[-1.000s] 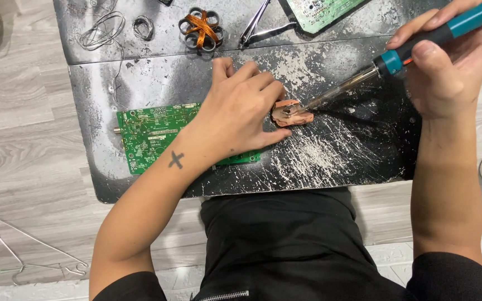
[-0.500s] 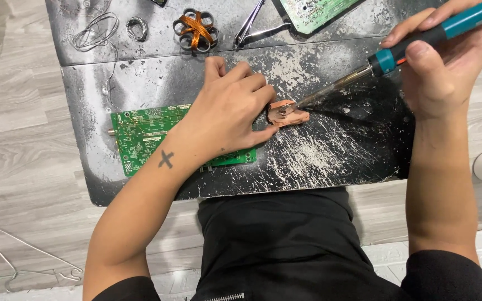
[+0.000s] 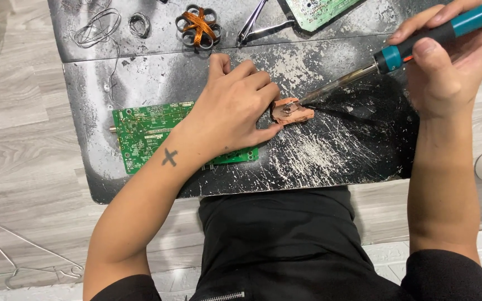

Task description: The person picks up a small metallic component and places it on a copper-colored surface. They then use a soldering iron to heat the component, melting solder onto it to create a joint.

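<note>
My left hand (image 3: 231, 108) lies palm down over a green circuit board (image 3: 146, 134) on a dark metal sheet (image 3: 341, 150), its fingertips pinning a small copper-brown piece (image 3: 292, 111). My right hand (image 3: 450, 67) grips a teal-handled soldering iron (image 3: 414, 47) at the upper right. The iron's metal tip rests on the top of the brown piece, right beside my left fingertips.
At the sheet's far edge lie a copper-wound coil (image 3: 197, 25), metal tweezers (image 3: 258, 22), loops of wire (image 3: 97, 25), a small wire ring (image 3: 139, 24) and a second green board (image 3: 319, 11). Grey wood flooring (image 3: 18, 139) surrounds the sheet. A wire hanger (image 3: 23, 256) lies at lower left.
Both hands, the brown piece and the iron keep their hold and their places; only the camera view has shifted slightly.
</note>
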